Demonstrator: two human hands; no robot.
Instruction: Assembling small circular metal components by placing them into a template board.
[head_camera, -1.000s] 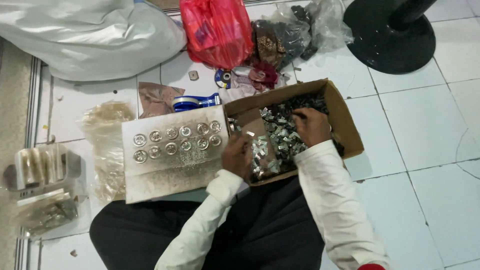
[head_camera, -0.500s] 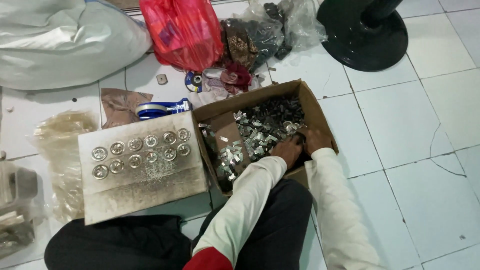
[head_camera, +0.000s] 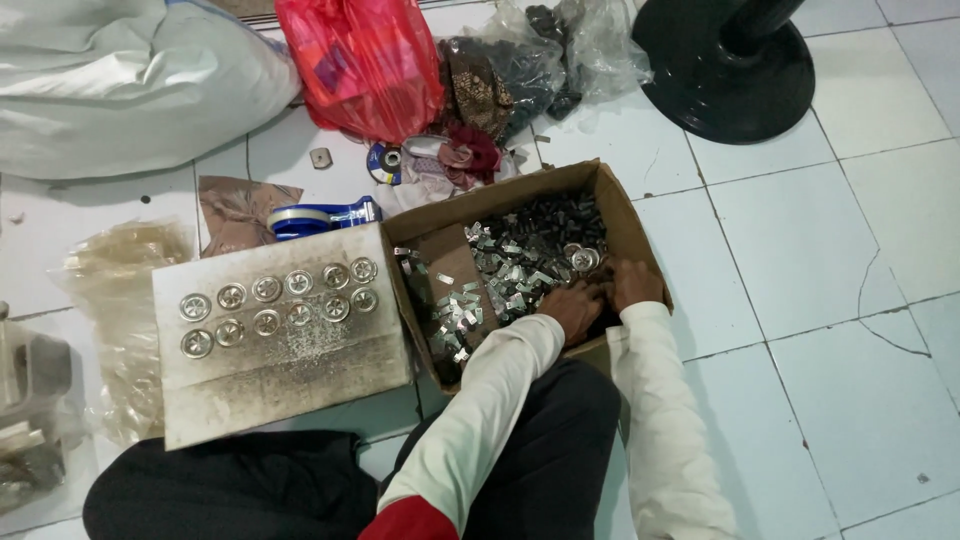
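Metal clips lay heaped in open cardboard box on tiled floor, w/ both hands down in the near right corner. Left hand and right hand were buried among pieces, fingers curled; couldn't tell if pinching anything. Looked like picking/sorting stage. Next move prob. needs one piece isolated, lifted clear toward flat board w/ round discs.

Shiny stamped metal clips fill a matt brown cardboard box. Round bright metal discs lie on stained rough cardboard sheet. Glossy white floor tiles; crinkled red plastic bag.
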